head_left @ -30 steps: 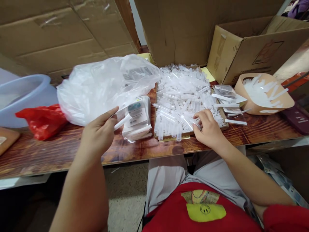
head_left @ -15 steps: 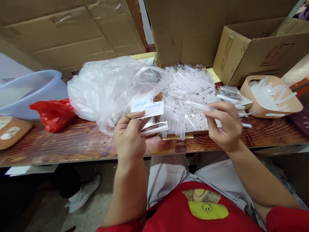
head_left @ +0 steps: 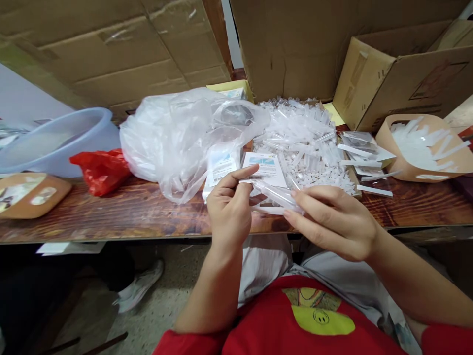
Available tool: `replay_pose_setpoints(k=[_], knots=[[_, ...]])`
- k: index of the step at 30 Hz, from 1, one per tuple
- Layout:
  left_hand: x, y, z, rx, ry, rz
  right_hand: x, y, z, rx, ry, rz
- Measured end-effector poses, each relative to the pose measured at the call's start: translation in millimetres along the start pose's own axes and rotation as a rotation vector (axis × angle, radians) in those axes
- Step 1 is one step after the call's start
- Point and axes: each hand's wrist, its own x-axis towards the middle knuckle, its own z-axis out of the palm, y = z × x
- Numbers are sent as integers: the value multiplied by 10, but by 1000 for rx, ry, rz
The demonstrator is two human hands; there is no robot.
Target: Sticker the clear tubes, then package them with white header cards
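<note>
The left hand [head_left: 231, 209] pinches one clear packet with a white-and-blue card [head_left: 266, 166]; the right hand [head_left: 338, 222] grips one slim, see-through tube [head_left: 276, 194] against it, above the table [head_left: 177, 214]. Two peach tubs [head_left: 401, 160], one red bag [head_left: 99, 172].

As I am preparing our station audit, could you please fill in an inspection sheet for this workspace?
Surface: brown wood-grain tabletop, crowded with supplies.
Job's things: clear plastic packet with a white printed card and clear slender plastic tube; whether the tube is inside the packet cannot be told.
Clutter: crumpled red plastic bag and large cloudy plastic bag, both left of a heap of translucent plastic tubes.
Hands: left hand grips the packet; right hand holds the tube.
Cables: nothing seen.
Surroundings: open brown cardboard box at back right; white shoe below the tabletop, lower left.
</note>
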Motion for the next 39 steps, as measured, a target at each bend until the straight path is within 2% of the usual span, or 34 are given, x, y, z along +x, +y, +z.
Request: replay_pose_setpoints(k=[7,10,13,15,18,23,25,28,30,33,36,39], knots=[[-33,40,43,20,5,-21,-21,-50,-256,-111,-143,-179],[-84,53,94,-2,-17,-48,30,-97,-298,-177,-168,-167],[-183,49,196,10,-76,-70,144,-134,-275,-262,-197,-66],[-248,32,264,24,-140,-64,194,-116,-257,-237,-229,0],[-296,-9,325,0,-198,-33,159,-13,-288,-29,-218,134],[-303,-53,372,-22,-168,7,-96,223,-367,251,-43,526],[-326,-62,397,-10,-159,35,-184,287,-347,334,-57,624],[-384,-78,406,-3,-187,86,-253,318,-306,457,-117,692],[-418,-85,375,-20,-271,123,-268,302,-305,522,-118,712],[-441,-86,290,-51,-476,195,-290,246,-340,598,-68,733],[-439,-94,224,-28,-683,194,-342,149,-372,579,14,773],[-438,-116,221,5,-792,252,-412,18,-391,516,94,836]])
